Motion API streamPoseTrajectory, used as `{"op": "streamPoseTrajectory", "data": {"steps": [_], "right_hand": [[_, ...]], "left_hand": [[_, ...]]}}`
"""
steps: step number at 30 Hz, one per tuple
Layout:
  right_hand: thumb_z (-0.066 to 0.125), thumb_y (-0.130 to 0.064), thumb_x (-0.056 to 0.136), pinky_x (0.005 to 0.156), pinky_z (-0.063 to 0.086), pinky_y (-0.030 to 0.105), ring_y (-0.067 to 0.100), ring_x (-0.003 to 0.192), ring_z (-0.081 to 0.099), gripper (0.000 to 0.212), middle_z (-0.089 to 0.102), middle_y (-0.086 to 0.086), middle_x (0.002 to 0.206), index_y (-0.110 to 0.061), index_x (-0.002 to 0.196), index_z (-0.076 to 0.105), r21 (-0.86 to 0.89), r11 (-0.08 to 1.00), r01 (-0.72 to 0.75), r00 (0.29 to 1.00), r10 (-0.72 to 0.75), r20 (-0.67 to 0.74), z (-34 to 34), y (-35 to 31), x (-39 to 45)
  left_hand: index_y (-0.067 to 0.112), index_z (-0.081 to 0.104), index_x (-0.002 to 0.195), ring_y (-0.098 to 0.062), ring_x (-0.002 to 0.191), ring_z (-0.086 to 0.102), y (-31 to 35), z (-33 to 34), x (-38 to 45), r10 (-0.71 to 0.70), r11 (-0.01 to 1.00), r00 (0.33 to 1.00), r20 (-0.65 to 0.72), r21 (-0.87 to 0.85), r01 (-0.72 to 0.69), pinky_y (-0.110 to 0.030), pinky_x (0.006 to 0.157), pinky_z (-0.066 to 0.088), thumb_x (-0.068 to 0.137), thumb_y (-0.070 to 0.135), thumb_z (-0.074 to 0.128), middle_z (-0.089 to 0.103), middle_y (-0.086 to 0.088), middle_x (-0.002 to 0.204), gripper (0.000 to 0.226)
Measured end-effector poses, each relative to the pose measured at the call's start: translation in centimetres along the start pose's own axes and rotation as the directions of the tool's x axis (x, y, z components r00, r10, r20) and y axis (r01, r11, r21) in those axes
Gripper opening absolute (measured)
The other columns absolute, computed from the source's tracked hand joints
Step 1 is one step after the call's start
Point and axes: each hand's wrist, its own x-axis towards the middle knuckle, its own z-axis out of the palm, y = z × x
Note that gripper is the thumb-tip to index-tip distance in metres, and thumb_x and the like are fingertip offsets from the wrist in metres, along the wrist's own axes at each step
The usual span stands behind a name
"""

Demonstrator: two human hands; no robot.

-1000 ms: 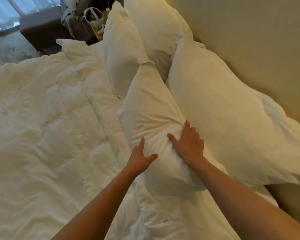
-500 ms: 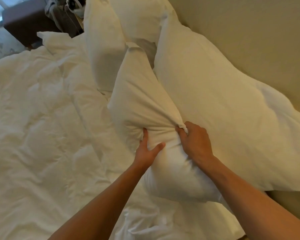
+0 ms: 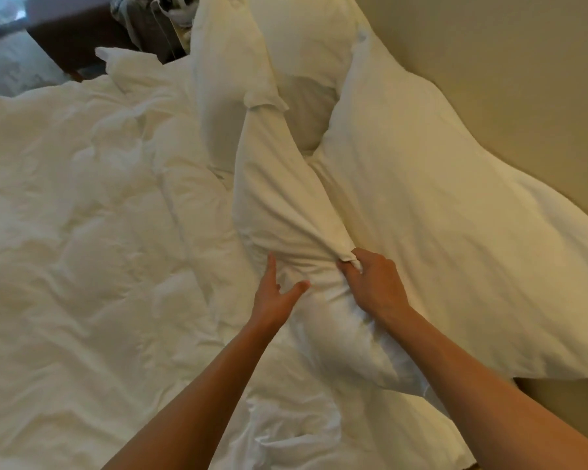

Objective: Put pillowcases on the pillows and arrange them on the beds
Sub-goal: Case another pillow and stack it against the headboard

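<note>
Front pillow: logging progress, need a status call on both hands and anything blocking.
Right hand grips a bunched fold of the front pillow. Left hand open, fingers pressing its near side. Large pillow leans against it on the wall side.

A: Where are the hands?
B: Both on the front pillow (image 3: 279, 198). The right hand (image 3: 375, 286) pinches a bunch of its case; the left hand (image 3: 275, 298) presses flat on it just beside, fingers spread.
A: And round that pillow?
B: A big pillow (image 3: 438, 239) behind it against the wall (image 3: 506, 72), two more pillows beyond, a rumpled duvet (image 3: 82, 249) to its left.
</note>
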Motion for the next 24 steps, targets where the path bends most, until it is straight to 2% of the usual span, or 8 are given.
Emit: {"op": "streamPoseTrajectory", "data": {"steps": [4, 7, 11, 13, 15, 18, 20, 24], "right_hand": [[0.068, -0.032, 0.098, 0.059, 0.039, 0.032, 0.011, 0.061, 0.055, 0.033, 0.056, -0.005, 0.061, -0.014, 0.071, 0.061, 0.161, 0.984, 0.075, 0.995, -0.084, 0.048, 1.4, -3.9, -1.9], [0.070, -0.026, 0.097, 0.055, 0.034, 0.025, 0.003, 0.056, 0.045, 0.034, 0.048, -0.009, 0.057, -0.011, 0.069, 0.059, 0.270, 0.949, 0.162, 0.983, -0.179, 0.039, 1.9, -7.0, -2.7], [0.073, -0.026, 0.096, 0.051, 0.029, 0.025, 0.000, 0.054, 0.037, 0.042, 0.041, -0.014, 0.054, -0.020, 0.060, 0.052, 0.403, 0.903, 0.149, 0.988, -0.147, -0.037, 0.2, -8.1, -2.3], [0.073, -0.029, 0.095, 0.050, 0.029, 0.021, -0.001, 0.050, 0.039, 0.045, 0.044, -0.014, 0.051, -0.029, 0.057, 0.048, 0.320, 0.935, 0.150, 0.985, -0.114, -0.129, -1.3, -6.6, -1.8], [0.072, -0.033, 0.095, 0.056, 0.038, 0.026, 0.000, 0.057, 0.052, 0.037, 0.054, -0.014, 0.057, -0.030, 0.064, 0.053, 0.144, 0.982, 0.120, 0.976, -0.090, -0.200, -2.7, -3.7, -1.1], [0.065, -0.038, 0.098, 0.064, 0.043, 0.037, 0.030, 0.082, 0.068, 0.020, 0.069, 0.001, 0.080, -0.020, 0.088, 0.065, -0.077, 0.995, -0.058, 0.982, 0.043, -0.183, -3.7, 1.5, -0.6], [0.063, -0.046, 0.098, 0.065, 0.042, 0.037, 0.035, 0.087, 0.066, 0.025, 0.066, 0.002, 0.085, -0.020, 0.096, 0.062, -0.137, 0.984, -0.114, 0.981, 0.090, -0.170, -3.6, 4.3, -0.9], [0.059, -0.056, 0.096, 0.063, 0.041, 0.036, 0.028, 0.080, 0.064, 0.028, 0.055, -0.008, 0.080, -0.029, 0.092, 0.052, -0.159, 0.986, -0.054, 0.989, 0.031, -0.143, -3.8, 6.3, -1.0]], "left_hand": [[0.061, 0.002, 0.154, -0.027, 0.136, 0.051, 1.9, -3.6, -0.3, 0.094, 0.994, 0.995, -0.039, -0.049, -0.096, -0.052, 0.109, 0.049, 0.086, 0.055, 0.072, 0.042, -0.004, 0.158, 0.098], [0.064, 0.005, 0.152, -0.028, 0.134, 0.051, 3.8, -5.8, -0.5, 0.109, 0.988, 0.990, -0.085, -0.097, -0.117, -0.054, 0.108, 0.049, 0.086, 0.053, 0.070, 0.042, -0.006, 0.156, 0.093], [0.060, 0.009, 0.154, -0.027, 0.142, 0.044, 5.4, -7.1, -0.8, 0.166, 0.986, 0.982, -0.089, 0.015, -0.166, -0.052, 0.113, 0.044, 0.085, 0.062, 0.067, 0.034, -0.004, 0.163, 0.090], [0.058, 0.013, 0.155, -0.026, 0.145, 0.039, 6.0, -6.1, -0.6, 0.186, 0.980, 0.982, -0.025, 0.074, -0.183, -0.050, 0.118, 0.038, 0.085, 0.061, 0.068, 0.030, -0.003, 0.165, 0.089], [0.052, 0.017, 0.157, -0.024, 0.148, 0.034, 5.7, -3.9, -0.4, 0.165, 0.977, 0.984, 0.069, 0.123, -0.172, -0.049, 0.120, 0.035, 0.086, 0.059, 0.070, 0.027, -0.001, 0.166, 0.089], [0.045, 0.015, 0.160, -0.025, 0.153, 0.025, 3.8, -0.1, -0.6, 0.059, 0.971, 0.978, 0.200, 0.217, -0.103, -0.047, 0.124, 0.028, 0.086, 0.059, 0.070, 0.019, -0.002, 0.169, 0.093], [0.045, 0.011, 0.160, -0.025, 0.156, 0.017, 2.6, 2.1, -0.8, 0.048, 0.944, 0.975, 0.219, 0.308, -0.116, -0.042, 0.126, 0.022, 0.086, 0.060, 0.070, 0.009, -0.002, 0.171, 0.095], [0.047, 0.004, 0.160, -0.027, 0.157, 0.013, 2.1, 4.0, -0.8, 0.037, 0.916, 0.987, 0.156, 0.390, -0.096, -0.042, 0.124, 0.019, 0.083, 0.064, 0.070, 0.002, -0.006, 0.172, 0.102]]}}
